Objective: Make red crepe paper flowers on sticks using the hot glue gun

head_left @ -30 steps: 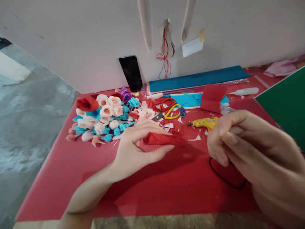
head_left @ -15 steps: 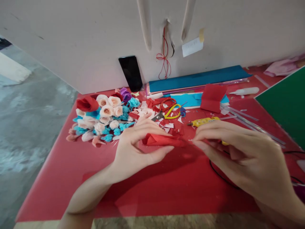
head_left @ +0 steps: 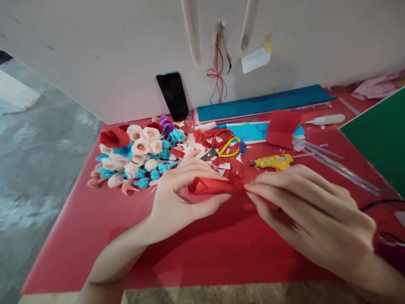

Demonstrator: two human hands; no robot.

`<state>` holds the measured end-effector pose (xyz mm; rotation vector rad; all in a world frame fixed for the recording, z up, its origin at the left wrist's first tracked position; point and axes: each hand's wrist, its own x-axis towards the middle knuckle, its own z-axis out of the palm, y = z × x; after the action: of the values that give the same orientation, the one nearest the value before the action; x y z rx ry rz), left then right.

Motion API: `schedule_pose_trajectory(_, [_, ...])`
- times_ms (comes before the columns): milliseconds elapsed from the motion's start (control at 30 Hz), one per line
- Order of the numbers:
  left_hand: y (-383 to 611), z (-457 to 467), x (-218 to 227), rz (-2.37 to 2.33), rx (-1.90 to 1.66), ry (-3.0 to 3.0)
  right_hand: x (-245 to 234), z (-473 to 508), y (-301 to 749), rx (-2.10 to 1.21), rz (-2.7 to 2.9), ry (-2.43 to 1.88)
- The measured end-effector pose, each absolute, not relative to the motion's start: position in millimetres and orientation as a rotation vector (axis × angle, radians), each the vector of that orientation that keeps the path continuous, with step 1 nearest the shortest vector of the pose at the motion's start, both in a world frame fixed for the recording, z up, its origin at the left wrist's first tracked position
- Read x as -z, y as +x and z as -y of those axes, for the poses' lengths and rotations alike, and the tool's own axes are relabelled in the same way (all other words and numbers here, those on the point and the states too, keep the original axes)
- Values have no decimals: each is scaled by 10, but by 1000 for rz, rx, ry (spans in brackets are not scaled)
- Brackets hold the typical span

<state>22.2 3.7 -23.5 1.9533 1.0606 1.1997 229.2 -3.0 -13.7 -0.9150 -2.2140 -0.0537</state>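
My left hand (head_left: 186, 190) curls its fingers and thumb around a rolled red paper flower (head_left: 211, 185), whose open, cupped end points left. At the flower's narrow right end, the thumb and fingertips of my right hand (head_left: 310, 215) are pinched together on its tip. The flower is held above the red tabletop (head_left: 221, 253), and its far side is partly covered by my left fingers. Just beyond my right hand lies a yellow glue gun (head_left: 274, 161).
Paper flowers (head_left: 136, 156) in several colours are heaped at left. Scissors (head_left: 223, 145) with red and yellow handles lie on paper scraps. Behind are blue paper (head_left: 262, 101), folded red paper (head_left: 283, 128), clear glue sticks (head_left: 341, 166) and a white bottle (head_left: 325, 120). A phone (head_left: 174, 96) leans against the wall.
My right hand has moved left to the narrow end of the red paper flower, uncovering more of the glue gun. My left hand stays nearly still with the flower.
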Motion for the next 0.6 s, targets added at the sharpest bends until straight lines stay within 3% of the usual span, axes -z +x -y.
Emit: schedule_pose_trajectory(600, [252,-72,256,-1144,-1219,1896,216,-76,2318,369,2222,-877])
